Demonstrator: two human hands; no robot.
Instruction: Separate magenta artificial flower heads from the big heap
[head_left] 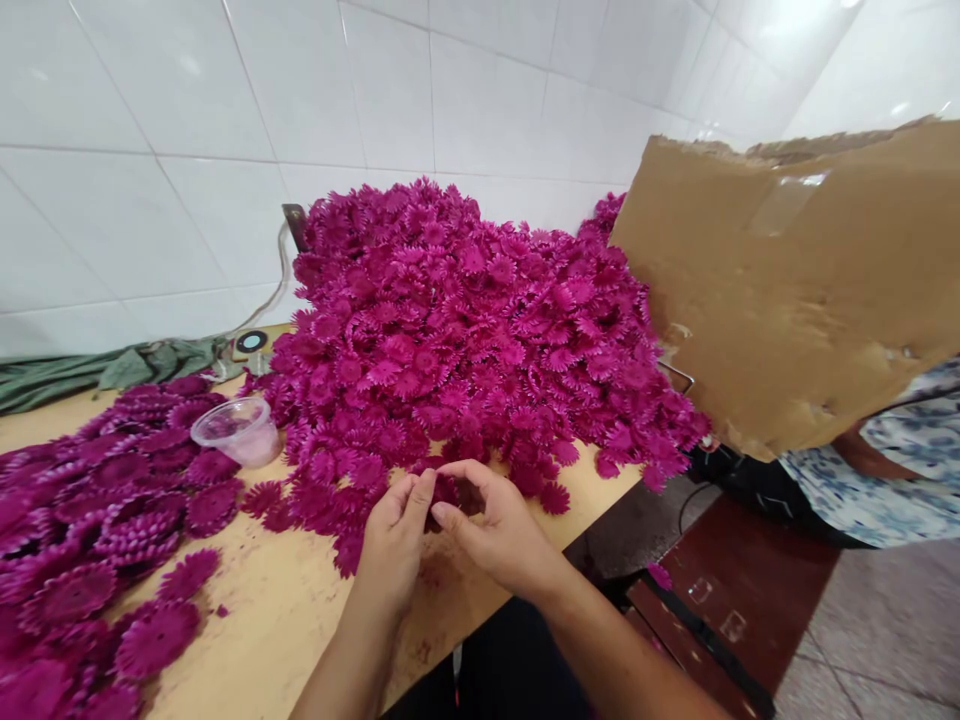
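Close together at the table's front edge, both hands pinch a magenta artificial flower (445, 490). My left hand (397, 530) has its thumb and fingertips closed on the flower's left side. My right hand (501, 525) curls round its right side, thumb against it; part of the flower is hidden by the fingers. Right behind the hands rises a large heap of loose magenta flower heads (465, 330). On the left lie more flower heads (127, 500), some stacked in layers. A clear plastic cup (238, 432) with something whitish in it stands between the two groups.
A big cardboard sheet (795, 290) stands at the heap's right, with a person in a blue-and-white patterned garment (907, 470) partly behind it. Green cloth (142, 365) and a yellow device (255, 343) lie along the tiled wall. A dark red board (735, 590) is below the table's right edge.
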